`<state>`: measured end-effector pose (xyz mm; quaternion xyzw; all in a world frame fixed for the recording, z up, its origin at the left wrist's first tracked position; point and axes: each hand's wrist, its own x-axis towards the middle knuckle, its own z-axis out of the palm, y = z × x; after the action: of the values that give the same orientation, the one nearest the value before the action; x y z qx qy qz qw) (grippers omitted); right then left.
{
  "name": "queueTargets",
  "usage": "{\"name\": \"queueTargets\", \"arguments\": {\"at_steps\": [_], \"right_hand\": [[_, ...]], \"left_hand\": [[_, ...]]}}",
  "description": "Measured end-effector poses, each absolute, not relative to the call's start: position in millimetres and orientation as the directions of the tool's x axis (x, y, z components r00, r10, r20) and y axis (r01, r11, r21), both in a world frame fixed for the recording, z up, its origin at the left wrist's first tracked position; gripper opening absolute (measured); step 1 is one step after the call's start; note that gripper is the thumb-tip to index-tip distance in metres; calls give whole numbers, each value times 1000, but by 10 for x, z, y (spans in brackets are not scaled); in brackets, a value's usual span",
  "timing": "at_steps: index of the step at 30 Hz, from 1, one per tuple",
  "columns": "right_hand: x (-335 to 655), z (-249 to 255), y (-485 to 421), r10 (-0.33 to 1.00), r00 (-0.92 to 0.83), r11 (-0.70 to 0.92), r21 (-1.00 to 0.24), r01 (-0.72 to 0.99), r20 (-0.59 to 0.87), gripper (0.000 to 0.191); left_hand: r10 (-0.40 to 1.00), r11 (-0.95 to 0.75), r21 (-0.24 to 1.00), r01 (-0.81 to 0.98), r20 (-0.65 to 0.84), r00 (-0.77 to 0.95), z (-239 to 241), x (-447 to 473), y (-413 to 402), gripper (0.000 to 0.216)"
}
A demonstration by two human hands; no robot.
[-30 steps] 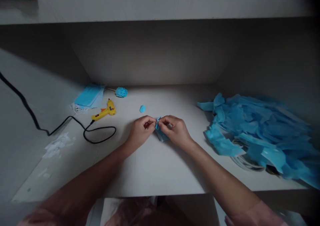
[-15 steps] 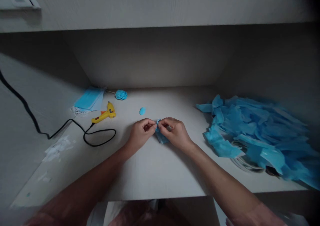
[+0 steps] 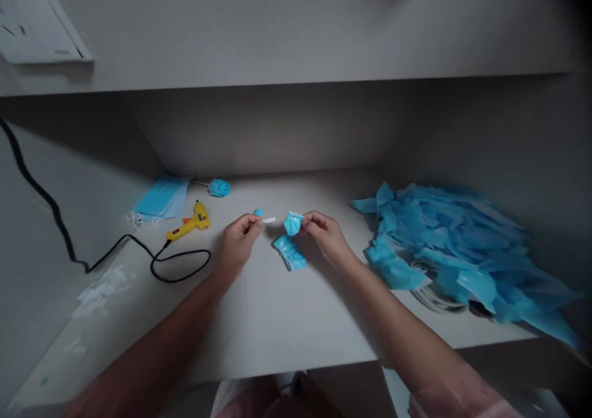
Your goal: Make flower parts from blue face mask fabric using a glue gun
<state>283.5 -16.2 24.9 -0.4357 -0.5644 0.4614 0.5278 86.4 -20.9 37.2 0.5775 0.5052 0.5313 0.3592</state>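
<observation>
My left hand pinches a short white strip that sticks out to the right of its fingertips. My right hand pinches the top of a blue face mask piece, held just above the desk. A second folded blue mask piece lies on the desk below and between the two hands. The hands are a little apart, with a small gap between strip and mask.
A yellow glue gun with a black cord lies at the left. Behind it are a stack of blue masks and a blue fabric rose. A small blue scrap sits near my left hand. A big heap of blue mask pieces fills the right. White scraps lie far left.
The hands were together on one blue mask piece. They have drawn apart: the left now holds a white strip pulled out of it, the right holds the blue piece.
</observation>
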Motion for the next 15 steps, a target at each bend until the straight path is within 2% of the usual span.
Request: {"name": "queueTargets", "arguments": {"at_steps": [3,7,9,11,15], "right_hand": [[2880,230,-121,983,-66,166,-982,-85,172,18],[2876,232,-129,986,-109,111,-981,-160,129,19],[2863,247,-143,985,-133,86,-982,-168,109,20],[2850,263,-157,985,-145,71,-985,-160,95,21],[2824,278,-185,987,-152,41,-990,-134,61,21]], "left_hand": [[961,-249,912,325,274,-32,662,688,-219,19],[918,-284,652,703,396,4,964,52,-482,20],[930,-158,512,844,365,-47,945,-398,-695,24],[956,2,383,924,269,-114,819,-842,-911,24],[944,43,173,984,316,-97,505,-1431,-1231,20]]}}
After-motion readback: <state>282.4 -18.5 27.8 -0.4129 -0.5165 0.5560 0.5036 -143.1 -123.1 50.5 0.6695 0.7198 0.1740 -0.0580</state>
